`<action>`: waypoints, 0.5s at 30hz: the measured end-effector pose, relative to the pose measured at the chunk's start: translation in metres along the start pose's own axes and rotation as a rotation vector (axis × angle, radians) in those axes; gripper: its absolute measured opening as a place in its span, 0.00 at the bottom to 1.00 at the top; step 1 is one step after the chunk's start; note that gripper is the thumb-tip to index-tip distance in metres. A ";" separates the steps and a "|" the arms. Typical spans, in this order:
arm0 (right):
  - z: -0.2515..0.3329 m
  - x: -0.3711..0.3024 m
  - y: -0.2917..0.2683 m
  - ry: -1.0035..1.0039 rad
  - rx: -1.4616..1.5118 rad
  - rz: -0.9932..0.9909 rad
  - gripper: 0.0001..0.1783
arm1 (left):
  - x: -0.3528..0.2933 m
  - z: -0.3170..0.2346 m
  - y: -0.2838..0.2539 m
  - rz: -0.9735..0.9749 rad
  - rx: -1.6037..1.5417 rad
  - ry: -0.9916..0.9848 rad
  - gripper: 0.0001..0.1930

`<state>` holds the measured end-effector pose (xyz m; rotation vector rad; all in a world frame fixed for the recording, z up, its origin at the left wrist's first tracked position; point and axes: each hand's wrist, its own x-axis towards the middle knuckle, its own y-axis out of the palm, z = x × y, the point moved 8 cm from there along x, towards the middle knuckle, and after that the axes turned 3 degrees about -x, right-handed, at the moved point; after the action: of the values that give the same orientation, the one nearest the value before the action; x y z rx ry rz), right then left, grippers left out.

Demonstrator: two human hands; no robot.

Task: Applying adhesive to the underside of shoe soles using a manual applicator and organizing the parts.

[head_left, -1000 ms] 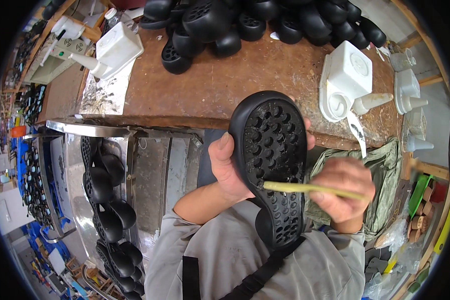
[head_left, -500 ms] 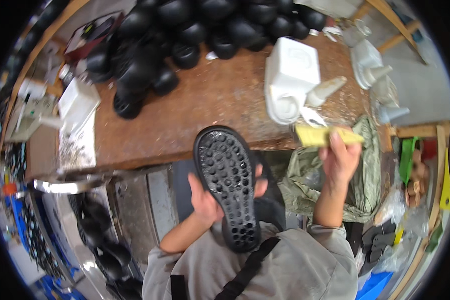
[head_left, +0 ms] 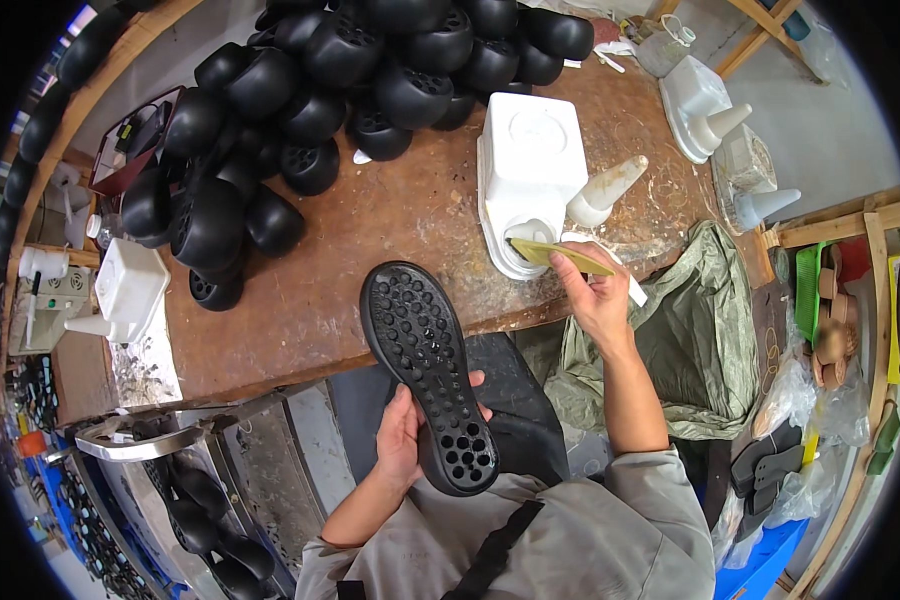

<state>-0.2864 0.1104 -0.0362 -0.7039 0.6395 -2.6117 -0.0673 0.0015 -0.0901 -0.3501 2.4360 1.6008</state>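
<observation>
My left hand grips a black shoe sole from below, thumb on one edge and fingertips showing at the other. Its studded face is turned up, round holes fill the near end, and parts of the studded area shine as if wet. In my right hand a flat yellow brush is pinched between thumb and fingers. The brush's dark tip is at the round mouth of a white plastic pot; whether it touches the inside cannot be told. A white cone-shaped nozzle stands beside the pot.
Rounded black shoes are heaped across the far left of the brown table. More white pots stand at left and far right. A green sack hangs open below the right edge. Left of me is a metal rail.
My right hand has moved left with the brush, bringing its tip to the pot's mouth. The sole in my left hand has shifted slightly left. The whole view has shifted too.
</observation>
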 end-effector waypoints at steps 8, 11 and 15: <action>-0.043 -0.005 0.011 0.503 0.435 0.046 0.08 | 0.012 -0.014 -0.005 -0.109 0.073 -0.007 0.30; -0.042 -0.003 0.004 0.502 0.576 -0.010 0.08 | 0.013 -0.017 -0.007 -0.147 0.135 -0.023 0.30; -0.019 -0.006 -0.011 0.513 0.416 0.200 0.07 | 0.012 -0.025 0.006 -0.109 0.106 -0.028 0.32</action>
<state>-0.2938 0.1285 -0.0477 0.1553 0.2558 -2.6105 -0.0814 -0.0206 -0.0784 -0.4311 2.4244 1.4168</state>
